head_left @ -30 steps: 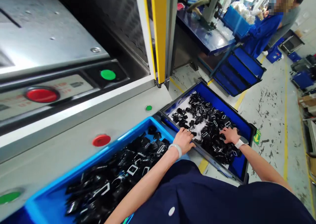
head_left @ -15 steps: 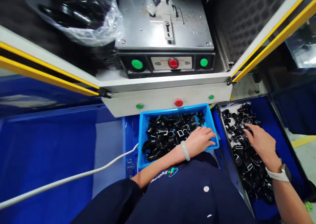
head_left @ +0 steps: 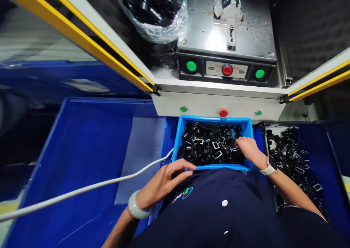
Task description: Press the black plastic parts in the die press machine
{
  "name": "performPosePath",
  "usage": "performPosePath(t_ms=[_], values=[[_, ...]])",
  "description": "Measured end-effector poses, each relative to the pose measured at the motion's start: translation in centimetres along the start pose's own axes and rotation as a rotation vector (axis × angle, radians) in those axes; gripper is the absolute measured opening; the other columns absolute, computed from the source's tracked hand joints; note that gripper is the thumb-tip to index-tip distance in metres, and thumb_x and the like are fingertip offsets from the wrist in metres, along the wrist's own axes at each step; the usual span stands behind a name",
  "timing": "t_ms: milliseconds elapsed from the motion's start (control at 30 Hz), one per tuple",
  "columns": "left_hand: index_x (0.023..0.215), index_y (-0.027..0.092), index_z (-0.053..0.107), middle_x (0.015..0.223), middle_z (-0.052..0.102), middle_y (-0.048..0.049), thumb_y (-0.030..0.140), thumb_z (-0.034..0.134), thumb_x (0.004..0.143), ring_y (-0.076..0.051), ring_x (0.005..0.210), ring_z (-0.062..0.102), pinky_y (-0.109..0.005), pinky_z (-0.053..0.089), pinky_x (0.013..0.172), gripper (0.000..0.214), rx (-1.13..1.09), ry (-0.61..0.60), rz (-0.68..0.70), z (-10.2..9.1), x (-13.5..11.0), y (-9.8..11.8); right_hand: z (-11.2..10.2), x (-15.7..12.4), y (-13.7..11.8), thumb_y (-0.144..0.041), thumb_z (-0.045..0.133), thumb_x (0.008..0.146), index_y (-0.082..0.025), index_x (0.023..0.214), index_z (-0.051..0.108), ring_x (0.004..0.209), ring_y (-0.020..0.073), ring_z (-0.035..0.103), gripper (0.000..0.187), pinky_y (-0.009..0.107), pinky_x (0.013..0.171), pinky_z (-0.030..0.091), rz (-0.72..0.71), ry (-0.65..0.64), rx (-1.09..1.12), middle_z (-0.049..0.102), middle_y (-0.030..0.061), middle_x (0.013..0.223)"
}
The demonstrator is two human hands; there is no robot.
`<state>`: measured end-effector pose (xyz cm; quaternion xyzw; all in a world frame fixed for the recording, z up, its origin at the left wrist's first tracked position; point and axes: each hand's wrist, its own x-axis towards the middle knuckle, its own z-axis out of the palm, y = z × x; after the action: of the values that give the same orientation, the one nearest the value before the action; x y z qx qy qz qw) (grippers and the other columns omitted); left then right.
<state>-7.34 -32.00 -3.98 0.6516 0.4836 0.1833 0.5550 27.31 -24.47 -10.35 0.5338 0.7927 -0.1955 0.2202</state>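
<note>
A light-blue tray [head_left: 213, 166] in front of my body is heaped with small glossy black plastic parts [head_left: 201, 151], some with white rectangular outlines. My right hand [head_left: 250, 151], above a white-strapped watch, reaches over the tray's right side. Its fingers are pinched at a black plastic part by the heap, mostly hidden by the fingertips. At the tray's front left corner is my left hand [head_left: 168, 178], with a pale bangle on the wrist. Its thumb and fingers are apart, and nothing shows between them.
More black parts lie in the dark-blue bin [head_left: 317, 142] at right. A machine [head_left: 226, 64] with green and red buttons stands behind, beside a clear bag [head_left: 164, 33] of black parts. A white cable [head_left: 109, 182] crosses the large blue bin [head_left: 90, 142] at left. Yellow-striped frame bars [head_left: 101, 40] flank the opening.
My right hand has moved left from the right-hand bin to the light-blue tray. My left hand has gone from the tray's right side to its front left corner. The view has turned left.
</note>
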Motion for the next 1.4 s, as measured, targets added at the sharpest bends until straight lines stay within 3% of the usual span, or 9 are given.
performPosePath(t_ms=[100,200,300,367,533,667,1000,1300,1400], values=[[0.103,0.030,0.079,0.103,0.079,-0.0009,0.039,0.063,0.098,-0.021,0.089,0.075,-0.028,0.060,0.078,0.019,-0.013,-0.198,-0.204,-4.2,-4.2,-2.2,0.5,-0.3,-0.3,-0.001,0.051,0.097,-0.014,0.104,0.075,0.097,0.0237,0.075,0.028,0.028,0.075,0.047,-0.007,-0.055,-0.026,0.078,0.0133,0.102],[0.096,0.033,0.080,0.096,0.080,0.0019,0.051,0.067,0.091,-0.025,0.087,0.074,-0.031,0.060,0.075,0.022,0.108,0.001,-0.368,-9.3,-5.5,-5.3,0.1,-0.4,-0.5,-0.001,0.048,0.098,-0.016,0.113,0.073,0.104,0.0235,0.073,0.032,0.027,0.075,0.047,0.015,-0.064,-0.036,0.077,0.0113,0.108],[0.098,0.029,0.080,0.095,0.080,-0.0007,0.057,0.068,0.088,-0.024,0.080,0.071,-0.032,0.058,0.071,0.032,0.241,0.359,-0.388,-13.5,-1.9,-7.3,-0.8,0.2,-0.6,-0.010,0.042,0.106,-0.019,0.124,0.068,0.112,0.0217,0.071,0.033,0.026,0.074,0.047,0.069,-0.029,-0.032,0.074,0.0110,0.118],[0.103,0.025,0.080,0.095,0.080,-0.0033,0.056,0.069,0.088,-0.021,0.074,0.069,-0.032,0.057,0.071,0.036,0.267,0.421,-0.254,-14.6,3.0,-7.4,-1.3,1.2,-0.7,-0.020,0.035,0.111,-0.019,0.129,0.064,0.113,0.0215,0.071,0.034,0.026,0.074,0.048,0.115,0.005,-0.030,0.072,0.0125,0.123],[0.107,0.020,0.079,0.105,0.079,-0.0080,0.034,0.058,0.100,-0.019,0.093,0.074,-0.029,0.058,0.083,0.026,0.362,-0.130,0.242,-10.3,16.0,-5.1,-1.5,4.6,-1.2,-0.016,0.032,0.110,-0.017,0.132,0.062,0.109,0.0228,0.073,0.037,0.027,0.077,0.051,0.181,0.034,-0.031,0.071,0.0160,0.124],[0.106,0.015,0.076,0.107,0.076,-0.0097,0.008,0.055,0.098,-0.018,0.086,0.072,-0.027,0.054,0.077,0.024,0.787,-0.427,0.363,-4.2,20.7,-4.4,-1.1,6.8,-1.6,-0.002,0.038,0.102,-0.011,0.136,0.060,0.100,0.0251,0.076,0.041,0.029,0.075,0.052,0.216,0.004,-0.025,0.073,0.0206,0.117],[0.094,0.007,0.073,0.101,0.066,-0.0169,-0.003,0.043,0.096,-0.022,0.081,0.065,-0.033,0.051,0.068,0.032,1.181,-0.450,0.309,1.1,19.8,-6.0,-1.9,4.1,-1.0,-0.034,0.046,0.111,-0.022,0.120,0.067,0.104,0.0217,0.073,0.026,0.027,0.073,0.048,0.165,0.127,0.121,0.076,0.0086,0.114],[0.105,0.007,0.069,0.116,0.064,-0.0188,0.000,0.045,0.098,-0.026,0.090,0.068,-0.035,0.054,0.070,0.025,1.297,-0.360,0.351,-0.3,18.0,-4.3,-1.3,2.2,0.1,-0.040,0.048,0.106,-0.025,0.092,0.049,0.114,0.0219,0.069,0.021,0.031,0.087,0.051,-0.045,0.284,0.843,0.068,0.0031,0.098],[0.105,0.012,0.065,0.115,0.064,-0.0160,-0.001,0.048,0.094,-0.025,0.089,0.067,-0.035,0.056,0.072,0.024,1.287,-0.326,0.351,-2.3,17.2,-3.9,-1.8,2.2,0.3,-0.048,0.053,0.102,-0.024,0.085,0.049,0.087,0.0190,0.065,0.029,0.030,0.076,0.050,-0.037,0.225,0.857,0.065,0.0012,0.091]])
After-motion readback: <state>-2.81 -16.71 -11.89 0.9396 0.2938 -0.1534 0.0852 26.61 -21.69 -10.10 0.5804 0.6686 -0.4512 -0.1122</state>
